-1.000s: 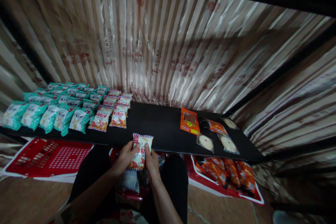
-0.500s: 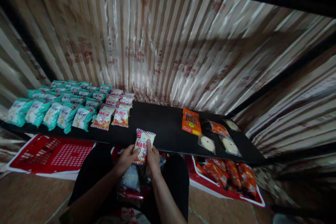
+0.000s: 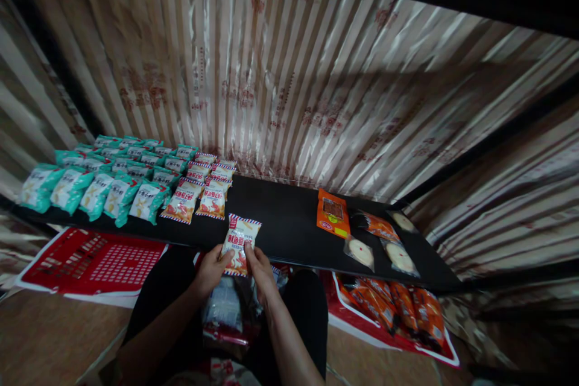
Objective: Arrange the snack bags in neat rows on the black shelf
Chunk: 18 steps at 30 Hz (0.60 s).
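Note:
Between my two hands is a white and orange snack bag (image 3: 239, 241) with striped ends and red lettering, held upright at the front edge of the black shelf (image 3: 275, 211). My left hand (image 3: 213, 268) grips its left lower side, thumb on the front. On the right lower side, my right hand (image 3: 260, 265) pinches it the same way. Matching snack bags (image 3: 211, 198) lie in two rows on the shelf, just left and behind. Farther left stand several rows of teal snack bags (image 3: 149, 201).
An orange packet (image 3: 333, 212), a dark orange packet (image 3: 380, 227) and round pale items in clear wrap (image 3: 360, 252) lie on the shelf's right. Below are a red basket (image 3: 122, 262) at left and orange packets (image 3: 427, 316) in another basket at right. Striped sheeting (image 3: 271, 72) hangs behind.
Both hands have moved the snack bag slightly left and up toward the rows of matching bags. The whole view has shifted a little to the left, so the shelf appears farther right.

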### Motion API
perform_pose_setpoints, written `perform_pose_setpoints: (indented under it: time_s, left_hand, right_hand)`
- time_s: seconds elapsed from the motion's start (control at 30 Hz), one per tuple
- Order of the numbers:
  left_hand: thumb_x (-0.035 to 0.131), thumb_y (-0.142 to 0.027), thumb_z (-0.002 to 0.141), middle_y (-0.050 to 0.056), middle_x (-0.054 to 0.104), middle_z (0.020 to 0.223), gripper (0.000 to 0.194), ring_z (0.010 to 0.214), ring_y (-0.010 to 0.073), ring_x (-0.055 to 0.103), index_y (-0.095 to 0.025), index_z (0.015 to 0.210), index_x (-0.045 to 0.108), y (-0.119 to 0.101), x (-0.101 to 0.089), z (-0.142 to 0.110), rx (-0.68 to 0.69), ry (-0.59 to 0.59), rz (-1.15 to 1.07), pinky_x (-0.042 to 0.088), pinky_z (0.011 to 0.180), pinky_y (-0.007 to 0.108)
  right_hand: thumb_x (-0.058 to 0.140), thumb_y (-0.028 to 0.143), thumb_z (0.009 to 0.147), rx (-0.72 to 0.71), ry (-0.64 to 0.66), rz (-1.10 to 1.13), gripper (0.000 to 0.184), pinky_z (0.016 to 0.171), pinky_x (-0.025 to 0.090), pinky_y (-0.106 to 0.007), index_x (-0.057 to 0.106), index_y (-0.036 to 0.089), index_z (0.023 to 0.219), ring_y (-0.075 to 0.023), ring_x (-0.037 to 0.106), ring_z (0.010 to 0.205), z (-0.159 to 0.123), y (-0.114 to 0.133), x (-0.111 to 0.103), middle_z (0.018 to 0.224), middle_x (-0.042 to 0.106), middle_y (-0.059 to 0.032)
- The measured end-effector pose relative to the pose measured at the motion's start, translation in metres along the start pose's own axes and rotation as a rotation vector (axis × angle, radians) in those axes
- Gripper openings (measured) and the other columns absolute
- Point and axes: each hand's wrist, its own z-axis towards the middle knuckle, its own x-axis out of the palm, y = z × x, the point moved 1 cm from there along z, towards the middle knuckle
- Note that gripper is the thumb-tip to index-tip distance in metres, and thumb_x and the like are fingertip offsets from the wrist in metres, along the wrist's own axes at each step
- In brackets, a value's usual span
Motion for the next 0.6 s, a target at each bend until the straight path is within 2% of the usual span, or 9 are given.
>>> perform_pose_setpoints:
  time_s: [0.3,0.43,0.6]
  left_hand:
    - [0.063,-0.054,0.065,0.008,0.071,0.082,0.048,0.079,0.0230,0.066,-0.013,0.090,0.061,0.004,-0.016,0.009,0.046,-0.052,0.099,0.050,0.073,0.034]
    - [0.063,-0.053,0.065,0.008,0.071,0.086,0.047,0.082,0.0233,0.065,-0.014,0.091,0.061,0.003,-0.020,0.009,0.039,-0.060,0.088,0.050,0.074,0.033]
    - [0.064,-0.053,0.064,0.007,0.070,0.082,0.047,0.079,0.0230,0.065,-0.014,0.090,0.060,0.000,-0.023,0.010,0.033,-0.041,0.063,0.050,0.073,0.033]
  right_hand:
    - [0.073,0.049,0.057,-0.002,0.176,-0.064,0.047,0.083,0.045,-0.034,0.063,0.017,0.089,-0.0214,0.065,0.083,0.000,-0.009,0.000,0.085,0.071,-0.0050]
    - [0.072,0.051,0.058,0.028,0.192,-0.038,0.048,0.080,0.046,-0.034,0.062,0.017,0.090,-0.0213,0.066,0.080,0.004,-0.012,0.002,0.085,0.071,-0.0058]
    - [0.071,0.055,0.057,-0.001,0.192,-0.074,0.050,0.077,0.047,-0.034,0.065,0.015,0.087,-0.0221,0.065,0.078,0.010,-0.013,0.004,0.082,0.071,-0.0062]
